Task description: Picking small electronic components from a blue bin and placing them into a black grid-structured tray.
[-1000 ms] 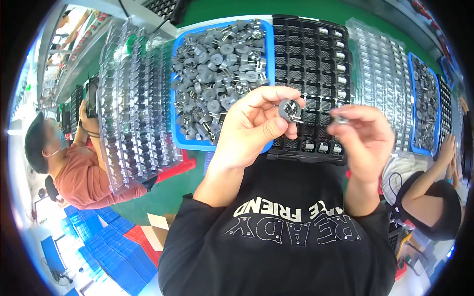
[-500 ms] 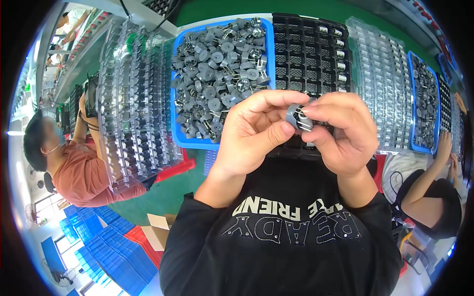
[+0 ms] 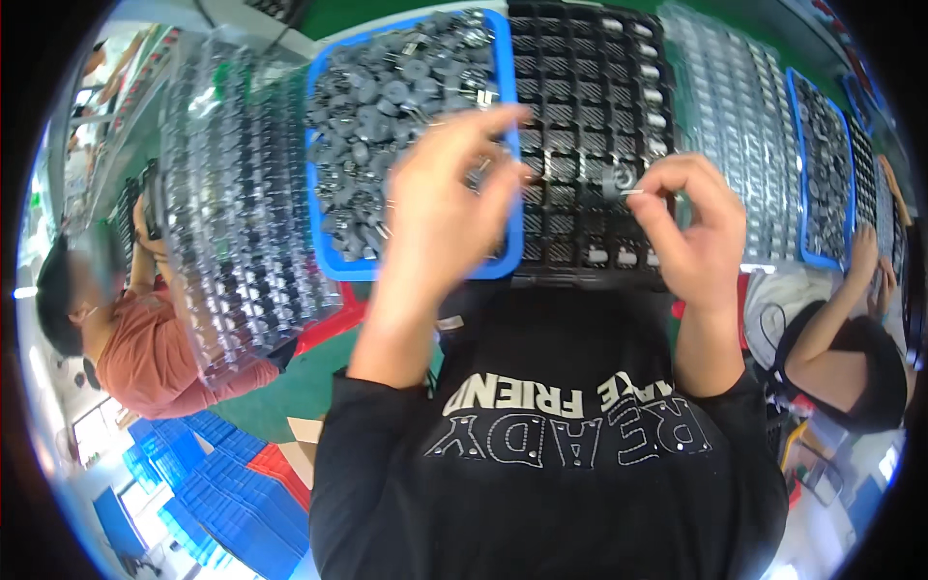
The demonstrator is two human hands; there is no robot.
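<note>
My right hand [image 3: 698, 227] pinches a small grey round part with metal pins [image 3: 619, 181] between thumb and fingertips. It hangs over the black compartment tray [image 3: 551, 198], whose far-right and near pockets hold small silvery pieces. My left hand [image 3: 449, 193], somewhat blurred, is over the right side of a blue bin [image 3: 319, 217] heaped with grey round parts [image 3: 372, 121]. Its thumb and index finger are apart, with nothing between them. The palm and forearm hide some of the bin's parts.
Clear plastic trays [image 3: 242, 193] are stacked left of the bin, and more clear trays [image 3: 735, 145] lie to the right. Beyond them is a second blue bin [image 3: 822, 184]. People work on both sides, one in an orange shirt [image 3: 145, 343]. Blue crates [image 3: 232, 483] stand lower left.
My hands have parted. The left has let go of the grey part and moved left over the bin; the right keeps the part and has shifted slightly right. The view has shifted a little.
</note>
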